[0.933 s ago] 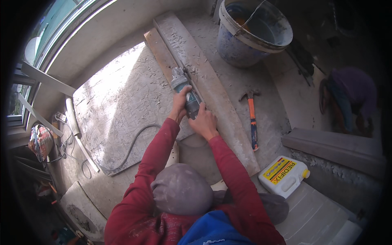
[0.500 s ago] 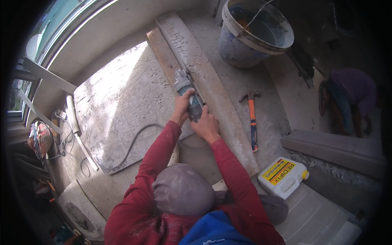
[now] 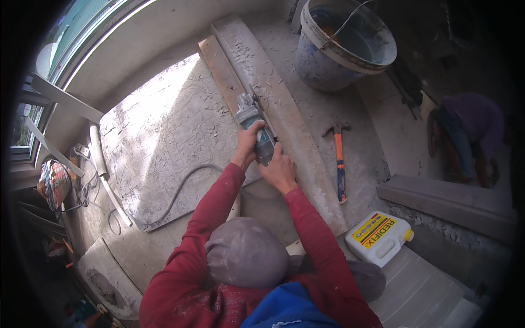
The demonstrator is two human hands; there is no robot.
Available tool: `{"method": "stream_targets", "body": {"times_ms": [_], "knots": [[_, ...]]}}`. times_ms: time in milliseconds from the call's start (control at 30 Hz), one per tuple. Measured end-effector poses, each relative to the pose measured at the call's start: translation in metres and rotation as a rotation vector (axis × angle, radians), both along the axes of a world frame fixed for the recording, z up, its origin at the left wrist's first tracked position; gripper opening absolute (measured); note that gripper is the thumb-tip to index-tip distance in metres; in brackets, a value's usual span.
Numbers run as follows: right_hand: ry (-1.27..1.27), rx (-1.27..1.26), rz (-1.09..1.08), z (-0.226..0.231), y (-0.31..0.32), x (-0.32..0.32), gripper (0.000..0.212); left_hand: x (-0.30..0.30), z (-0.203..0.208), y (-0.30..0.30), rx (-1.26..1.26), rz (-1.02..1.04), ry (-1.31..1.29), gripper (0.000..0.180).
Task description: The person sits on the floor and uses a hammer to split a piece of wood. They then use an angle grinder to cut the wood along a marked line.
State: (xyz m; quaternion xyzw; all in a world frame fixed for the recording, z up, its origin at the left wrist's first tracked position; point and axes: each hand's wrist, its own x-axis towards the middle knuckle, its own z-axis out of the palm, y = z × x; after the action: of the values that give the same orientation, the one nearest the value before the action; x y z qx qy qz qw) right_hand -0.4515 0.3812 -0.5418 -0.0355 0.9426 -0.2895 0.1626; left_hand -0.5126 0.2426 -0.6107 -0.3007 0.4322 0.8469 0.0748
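Both my hands are on an angle grinder point(image 3: 257, 131) with a grey-green body. My left hand point(image 3: 248, 143) wraps its middle, thumb on top. My right hand point(image 3: 280, 170) grips the rear end, fingers partly hidden. The grinder's head lies by the near part of a narrow brown board point(image 3: 221, 65). Beside the board runs a long pale slab strip point(image 3: 273, 93) strewn with small chips; the grinder's disc side faces it. Whether the disc touches the strip I cannot tell. A grey cord point(image 3: 188, 177) curves left across a large scratched panel point(image 3: 164, 126).
A claw hammer point(image 3: 340, 164) with an orange and dark handle lies to the right. Behind it stands a dirty bucket point(image 3: 333, 71). A white jug point(image 3: 378, 238) with a yellow cap sits near right. Another person point(image 3: 470, 131) bends over at far right. White pipes point(image 3: 104, 169) lie left.
The grinder and both hands have shifted very slightly toward the right in view, along with the whole scene. My grip is the same.
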Motion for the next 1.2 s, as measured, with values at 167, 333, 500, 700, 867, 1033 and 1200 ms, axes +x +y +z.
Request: {"method": "stream_targets", "body": {"times_ms": [167, 333, 500, 700, 867, 1033, 1200], "knots": [[-0.011, 0.001, 0.002, 0.001, -0.002, -0.004, 0.068, -0.005, -0.002, -0.001, 0.000, 0.033, -0.011, 0.033], [-0.022, 0.009, 0.003, 0.001, -0.004, -0.007, 0.068, -0.009, 0.000, -0.003, 0.013, 0.027, -0.031, 0.033], [-0.013, 0.034, 0.015, 0.004, -0.006, -0.010, 0.063, -0.011, 0.003, -0.006, 0.004, 0.024, -0.035, 0.033], [-0.012, 0.035, 0.023, 0.007, -0.008, -0.012, 0.062, -0.016, -0.005, -0.010, 0.024, 0.012, -0.055, 0.035], [0.009, 0.020, 0.014, 0.004, -0.010, -0.013, 0.064, -0.019, -0.010, -0.014, 0.043, -0.015, -0.054, 0.037], [0.000, 0.020, 0.015, 0.002, -0.008, -0.012, 0.066, -0.017, -0.004, -0.011, 0.020, -0.001, -0.039, 0.037], [0.016, 0.007, -0.004, 0.002, -0.003, -0.004, 0.072, -0.008, 0.001, -0.005, 0.000, 0.024, -0.011, 0.035]]}}
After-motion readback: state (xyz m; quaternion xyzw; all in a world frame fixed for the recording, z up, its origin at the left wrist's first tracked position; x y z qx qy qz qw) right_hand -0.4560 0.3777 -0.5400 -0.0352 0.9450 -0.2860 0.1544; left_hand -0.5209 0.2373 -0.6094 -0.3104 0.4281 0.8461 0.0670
